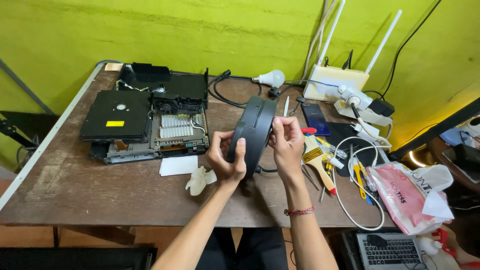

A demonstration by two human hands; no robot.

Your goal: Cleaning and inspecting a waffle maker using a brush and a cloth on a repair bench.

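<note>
I hold a dark grey rounded plastic casing upright and edge-on above the wooden table. My left hand grips its near left side, thumb pressed on the rim. My right hand holds the right side, fingers curled at the upper edge. A black cable hangs from the bottom of the casing.
An opened black device with a fan and heatsink lies at the back left. White paper and crumpled tissue lie nearby. To the right are a paintbrush, phone, router, bulb, white cables, pink bag.
</note>
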